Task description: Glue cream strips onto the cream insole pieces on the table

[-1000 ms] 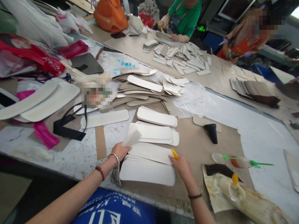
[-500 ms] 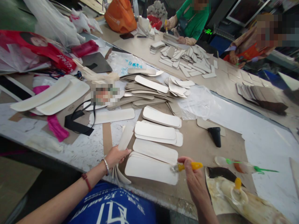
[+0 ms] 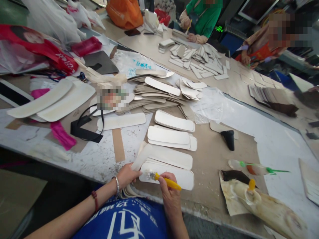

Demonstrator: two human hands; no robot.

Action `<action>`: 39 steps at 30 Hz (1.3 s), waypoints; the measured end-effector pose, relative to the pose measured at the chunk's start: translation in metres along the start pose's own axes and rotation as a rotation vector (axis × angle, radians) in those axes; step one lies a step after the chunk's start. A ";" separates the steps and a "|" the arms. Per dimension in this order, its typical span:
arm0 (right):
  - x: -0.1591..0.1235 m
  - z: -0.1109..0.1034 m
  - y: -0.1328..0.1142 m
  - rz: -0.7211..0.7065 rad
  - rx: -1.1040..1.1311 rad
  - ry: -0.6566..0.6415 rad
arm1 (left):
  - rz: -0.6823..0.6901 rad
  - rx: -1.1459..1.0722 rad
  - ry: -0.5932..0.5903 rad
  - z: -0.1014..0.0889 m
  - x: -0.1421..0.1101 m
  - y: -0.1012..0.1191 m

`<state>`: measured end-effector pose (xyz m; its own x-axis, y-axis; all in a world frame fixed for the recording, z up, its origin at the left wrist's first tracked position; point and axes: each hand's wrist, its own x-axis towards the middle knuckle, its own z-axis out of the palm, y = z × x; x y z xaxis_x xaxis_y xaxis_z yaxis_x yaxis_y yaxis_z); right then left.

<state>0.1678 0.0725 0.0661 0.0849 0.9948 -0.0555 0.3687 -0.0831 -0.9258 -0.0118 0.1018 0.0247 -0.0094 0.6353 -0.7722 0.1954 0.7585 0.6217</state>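
Note:
My right hand point(image 3: 167, 190) is closed round a yellow-handled brush point(image 3: 164, 180) whose pale bristles touch the left end of the nearest white rounded strip point(image 3: 174, 174). My left hand point(image 3: 127, 175) pinches a stack of thin pale strips point(image 3: 139, 158) at the table's front edge; the stack bends down under the hand. More white strips point(image 3: 169, 136) lie in short piles just beyond.
A glue-smeared sheet with a yellow-capped bottle point(image 3: 250, 196) lies at the right, with green-tipped tools point(image 3: 256, 168) and a black cone point(image 3: 229, 139) behind. Heaps of beige strips point(image 3: 152, 96), bags and black straps point(image 3: 84, 131) fill the left. Two other people work across the table point(image 3: 274, 139).
My right hand has swung the brush from the right end of the near strip over to its left end. My left hand has lowered its strips toward the pile.

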 end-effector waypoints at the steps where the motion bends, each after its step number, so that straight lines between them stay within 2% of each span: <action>1: -0.001 0.000 0.001 0.006 -0.005 0.013 | -0.002 0.002 -0.005 0.000 0.000 0.000; 7: -0.005 0.005 -0.002 0.038 0.025 0.049 | -0.008 0.005 -0.024 -0.001 -0.004 0.004; 11: -0.005 0.004 0.004 -0.028 -0.051 0.113 | -0.018 -0.002 -0.009 0.001 -0.005 0.006; 19: -0.010 -0.040 0.022 -0.161 -0.328 0.292 | -0.011 -0.019 0.056 0.007 -0.004 0.002; 27: -0.017 -0.080 0.035 -0.286 -0.532 0.364 | 0.006 -0.044 0.115 0.010 -0.013 0.006; 30: -0.021 -0.071 0.024 -0.291 -0.487 0.315 | 0.005 -0.060 0.132 0.012 -0.015 0.007; 34: -0.022 -0.032 0.002 -0.281 -0.258 0.179 | 0.009 -0.067 0.143 0.013 -0.016 0.006; 36: -0.020 -0.018 0.000 -0.299 -0.196 0.117 | 0.011 -0.070 0.148 0.014 -0.016 0.004; 37: -0.020 -0.017 0.003 -0.312 -0.201 0.108 | 0.011 -0.074 0.150 0.014 -0.016 0.003; 39: -0.020 -0.028 0.014 -0.342 -0.275 0.155 | 0.013 -0.083 0.154 0.015 -0.016 0.003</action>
<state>0.1970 0.0500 0.0643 0.0457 0.9490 0.3119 0.6298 0.2150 -0.7464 0.0032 0.0916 0.0368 -0.1591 0.6553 -0.7384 0.1154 0.7552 0.6453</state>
